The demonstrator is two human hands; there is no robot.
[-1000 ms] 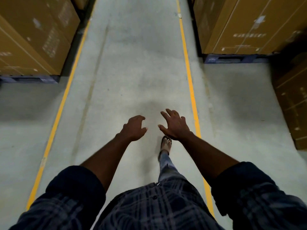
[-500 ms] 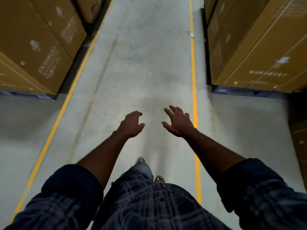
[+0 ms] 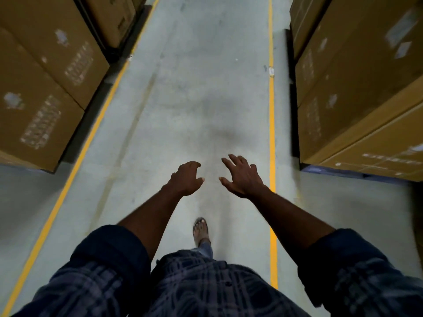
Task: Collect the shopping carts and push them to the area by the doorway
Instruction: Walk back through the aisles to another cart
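**Shopping carts:** none in view, and neither hand has one. Judged stage: walking the aisle to reach them, collecting not begun.

**Left hand** [image 3: 185,178]: well left of the right yellow line [image 3: 272,124], raised ahead of the body. Its fingers [image 3: 194,164] are loosely curled and hold nothing.

**Right hand** [image 3: 242,177]: just left of the line. Its fingers [image 3: 231,160] are spread and empty.

**Sandalled foot** [image 3: 201,228]: left of the line, toes bare. Risk: a stubbed or run-over toe once cart wheels are close.

**Small pale object** [image 3: 271,71]: lies on the line, far ahead. What it is cannot be told. Risk: a sandal slips on it or a cart wheel catches if the route drifts onto the line.

**Right cardboard boxes** [image 3: 357,88]: just right of the line, on a blue pallet [image 3: 332,171] whose edge juts at floor level. Risk: a foot or cart corner strikes it on a tight turn.

**Left cardboard boxes** [image 3: 45,88]: far left of the line, beyond the second yellow line [image 3: 91,133]. Risk: a long row of nested carts would likely swing wide and scrape either stack.

**Dark patch on floor** [image 3: 224,131]: left of the line, ahead of the hands. Shadow or damp cannot be told; if damp, a slip.
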